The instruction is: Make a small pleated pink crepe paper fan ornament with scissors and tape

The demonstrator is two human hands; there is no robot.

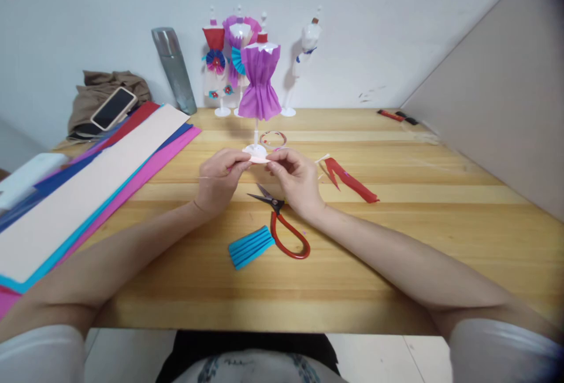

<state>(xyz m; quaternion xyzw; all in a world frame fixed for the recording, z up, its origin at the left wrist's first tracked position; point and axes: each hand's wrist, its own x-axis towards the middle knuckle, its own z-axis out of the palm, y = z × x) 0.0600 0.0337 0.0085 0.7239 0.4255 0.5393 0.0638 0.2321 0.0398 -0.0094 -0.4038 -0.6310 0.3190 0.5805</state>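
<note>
My left hand (222, 177) and my right hand (299, 180) meet in front of a small dress-form stand. Between them they pinch the two ends of a small pale pinkish-white piece of paper (259, 160). It overlaps the stand's white round base (254, 150) in view, and I cannot tell if they touch. A pleated purple paper dress (261, 86) covers the dress form above. Just below my hands lie scissors (288, 235) with red handles, blades apart. Beside the handles rests a pleated blue paper piece (251, 247). Red paper scraps (352, 180) lie right of my right hand.
Long coloured paper sheets (101, 165) are stacked at the left, with a phone (114, 108) and brown cloth (106, 86) behind. A bottle (174, 69) and more dress forms (215, 48) stand along the wall. A ring of tape (273, 138) and a red-and-black tool (391, 116) lie farther back.
</note>
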